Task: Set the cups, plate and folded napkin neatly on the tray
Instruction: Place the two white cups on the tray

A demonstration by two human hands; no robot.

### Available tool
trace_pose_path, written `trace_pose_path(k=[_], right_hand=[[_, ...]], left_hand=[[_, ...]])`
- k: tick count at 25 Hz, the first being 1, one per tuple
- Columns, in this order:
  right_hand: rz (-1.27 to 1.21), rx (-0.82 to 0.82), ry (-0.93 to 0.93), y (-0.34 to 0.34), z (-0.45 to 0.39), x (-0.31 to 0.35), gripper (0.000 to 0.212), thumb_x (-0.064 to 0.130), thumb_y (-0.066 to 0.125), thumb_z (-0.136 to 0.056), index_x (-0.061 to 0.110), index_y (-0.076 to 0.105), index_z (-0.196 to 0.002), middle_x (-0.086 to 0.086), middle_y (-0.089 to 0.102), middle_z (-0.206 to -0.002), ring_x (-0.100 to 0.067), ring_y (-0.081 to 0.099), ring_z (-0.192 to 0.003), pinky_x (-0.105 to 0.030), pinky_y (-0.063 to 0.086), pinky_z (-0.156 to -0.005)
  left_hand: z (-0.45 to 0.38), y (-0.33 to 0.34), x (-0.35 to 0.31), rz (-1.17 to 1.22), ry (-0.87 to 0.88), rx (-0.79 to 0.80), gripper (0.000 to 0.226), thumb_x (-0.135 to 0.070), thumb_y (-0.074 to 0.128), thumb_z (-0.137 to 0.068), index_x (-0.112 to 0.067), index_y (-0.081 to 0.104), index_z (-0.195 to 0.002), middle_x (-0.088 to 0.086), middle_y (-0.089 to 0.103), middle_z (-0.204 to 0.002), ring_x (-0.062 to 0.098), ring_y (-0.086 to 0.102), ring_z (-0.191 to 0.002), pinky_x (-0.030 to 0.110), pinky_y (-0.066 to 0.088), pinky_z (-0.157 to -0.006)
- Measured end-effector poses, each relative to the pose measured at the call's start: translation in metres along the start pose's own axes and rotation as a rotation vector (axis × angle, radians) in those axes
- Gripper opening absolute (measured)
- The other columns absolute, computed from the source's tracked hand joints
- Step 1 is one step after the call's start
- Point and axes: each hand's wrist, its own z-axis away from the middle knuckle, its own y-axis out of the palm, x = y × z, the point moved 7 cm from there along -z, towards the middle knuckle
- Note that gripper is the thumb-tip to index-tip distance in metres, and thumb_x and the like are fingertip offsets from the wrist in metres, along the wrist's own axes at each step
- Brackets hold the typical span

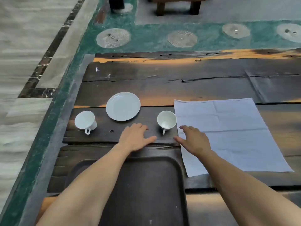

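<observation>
A dark tray (146, 193) lies at the near edge, with both forearms stretched over it. A white plate (123, 106) rests on the dark wooden table (162, 85) beyond the tray. One white cup (85, 121) stands at the left, a second white cup (166, 121) to the right of the plate. A pale napkin (228, 132) is spread flat and unfolded on the right. My left hand (136, 137) lies open on the wood between plate and tray. My right hand (193, 141) is open, its fingers on the napkin's left edge beside the second cup.
The table's left edge drops to a green-painted floor border (78, 62) and grey paving. Round patterned discs (112, 38) lie on the green floor beyond the table. Wooden furniture legs (177, 7) stand farther back.
</observation>
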Motion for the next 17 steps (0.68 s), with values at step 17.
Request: trace_pose_path(k=[17], right_hand=[[-0.236,-0.101,-0.065,0.022,-0.077,0.002,0.08,0.047,0.083,-0.064,0.031,0.042,-0.132,0.001,0.065,-0.121,-0.026,0.062,-0.103,-0.036,0.049,-0.074]], left_hand=[[-0.095,0.008,-0.028,0.091,0.152,-0.022,0.084,-0.059,0.074,-0.068,-0.031,0.04,-0.139,0.0,0.056,-0.132,0.027,0.042,-0.125,0.043,0.038,-0.092]])
